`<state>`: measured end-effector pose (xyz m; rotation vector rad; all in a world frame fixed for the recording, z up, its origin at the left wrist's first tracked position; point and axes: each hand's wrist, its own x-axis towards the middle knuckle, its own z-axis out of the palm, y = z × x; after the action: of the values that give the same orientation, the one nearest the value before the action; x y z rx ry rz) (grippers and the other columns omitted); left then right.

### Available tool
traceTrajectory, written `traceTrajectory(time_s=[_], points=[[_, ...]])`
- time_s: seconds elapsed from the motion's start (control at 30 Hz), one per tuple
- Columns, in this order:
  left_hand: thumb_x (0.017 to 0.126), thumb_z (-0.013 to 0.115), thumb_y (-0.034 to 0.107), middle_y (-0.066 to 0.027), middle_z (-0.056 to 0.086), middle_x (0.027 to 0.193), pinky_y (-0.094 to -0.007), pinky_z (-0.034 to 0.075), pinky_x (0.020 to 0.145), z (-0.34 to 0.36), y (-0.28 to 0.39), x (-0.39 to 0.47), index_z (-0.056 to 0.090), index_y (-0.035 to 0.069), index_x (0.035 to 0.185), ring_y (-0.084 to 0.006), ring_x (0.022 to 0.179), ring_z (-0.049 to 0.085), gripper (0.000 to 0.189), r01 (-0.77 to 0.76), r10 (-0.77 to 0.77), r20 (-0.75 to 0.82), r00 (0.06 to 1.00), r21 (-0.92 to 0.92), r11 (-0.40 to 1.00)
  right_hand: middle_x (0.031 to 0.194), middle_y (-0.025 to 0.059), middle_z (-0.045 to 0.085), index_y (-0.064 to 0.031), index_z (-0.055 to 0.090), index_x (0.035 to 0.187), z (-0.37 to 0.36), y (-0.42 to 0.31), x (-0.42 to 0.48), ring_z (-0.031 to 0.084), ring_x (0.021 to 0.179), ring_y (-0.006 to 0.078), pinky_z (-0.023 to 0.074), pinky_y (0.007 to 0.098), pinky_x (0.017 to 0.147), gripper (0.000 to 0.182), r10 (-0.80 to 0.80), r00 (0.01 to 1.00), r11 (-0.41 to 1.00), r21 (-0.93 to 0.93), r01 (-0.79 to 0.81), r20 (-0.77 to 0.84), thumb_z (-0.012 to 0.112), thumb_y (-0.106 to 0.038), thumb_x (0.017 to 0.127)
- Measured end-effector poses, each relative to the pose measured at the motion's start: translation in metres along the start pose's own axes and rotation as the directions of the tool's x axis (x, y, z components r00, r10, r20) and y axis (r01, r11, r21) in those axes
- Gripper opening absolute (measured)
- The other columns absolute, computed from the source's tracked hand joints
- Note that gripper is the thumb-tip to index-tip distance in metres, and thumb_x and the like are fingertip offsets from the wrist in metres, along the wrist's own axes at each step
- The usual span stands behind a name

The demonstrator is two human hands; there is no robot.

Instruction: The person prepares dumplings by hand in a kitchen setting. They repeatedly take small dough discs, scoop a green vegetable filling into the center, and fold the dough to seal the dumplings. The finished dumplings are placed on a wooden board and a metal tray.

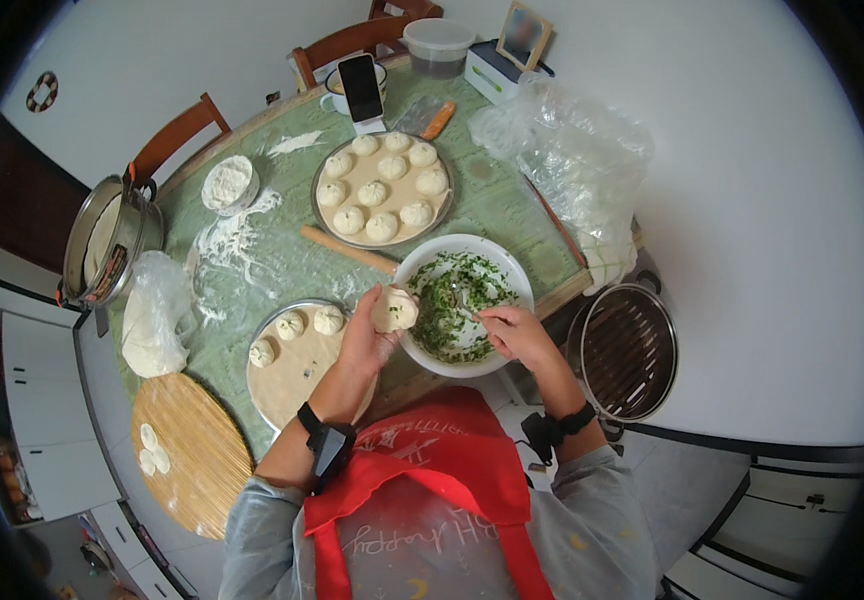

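My left hand (365, 334) holds a round dough wrapper (394, 310) with a few green bits on it, beside the left rim of a white bowl (523, 279). Chopped green filling (436, 300) lies in the bowl. Over the bowl's right side, my right hand (516, 333) grips the handle of a metal spoon (465, 304), whose head is down in the filling. Behind the bowl, a round lined tray (353, 174) bears several pleated buns (372, 193). A second lined tray (276, 386), partly under my left forearm, carries three pleated buns (328, 320).
A rolling pin (349, 250) touches the bowl. Leftward are a flour bowl (229, 185), a bagged dough lump (148, 337) and a round slatted board (196, 450) with small dough discs (153, 454). A phone (361, 86) stands behind; a plastic bag (574, 157) and steamer pot (629, 352) are right.
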<state>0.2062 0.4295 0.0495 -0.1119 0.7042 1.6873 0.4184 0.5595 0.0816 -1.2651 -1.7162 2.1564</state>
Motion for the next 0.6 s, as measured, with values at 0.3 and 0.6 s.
traceTrajectory(time_s=[0.3, 0.6], points=[[0.095, 0.032, 0.047, -0.0122, 0.053, 0.122, -0.0424, 0.049, 0.086, 0.046, -0.039, 0.032, 0.042, 0.008, 0.128, -0.0276, 0.108, 0.055, 0.052, 0.153, -0.155, -0.046, 0.987, -0.033, 0.988, 0.066, 0.0039, 0.057, 0.0000, 0.059, 0.110, 0.014, 0.005, -0.016, 0.044, 0.045, 0.0069, 0.0340, 0.0209, 0.041, 0.024, -0.184, 0.976, 0.982, 0.017, 0.188, -0.115, 0.051, -0.011, 0.090], [0.095, 0.036, 0.047, -0.0101, 0.055, 0.119, -0.0419, 0.048, 0.086, 0.073, -0.026, 0.022, 0.046, 0.009, 0.125, -0.0256, 0.108, 0.054, 0.049, 0.113, -0.107, -0.111, 0.988, 0.048, 0.992, 0.088, 0.0112, 0.062, -0.0063, 0.059, 0.113, 0.021, 0.022, -0.019, 0.060, 0.072, 0.0278, 0.0494, 0.0342, 0.063, 0.031, -0.783, 0.614, 0.466, -0.749, 0.470, -0.102, 0.057, -0.009, 0.082]])
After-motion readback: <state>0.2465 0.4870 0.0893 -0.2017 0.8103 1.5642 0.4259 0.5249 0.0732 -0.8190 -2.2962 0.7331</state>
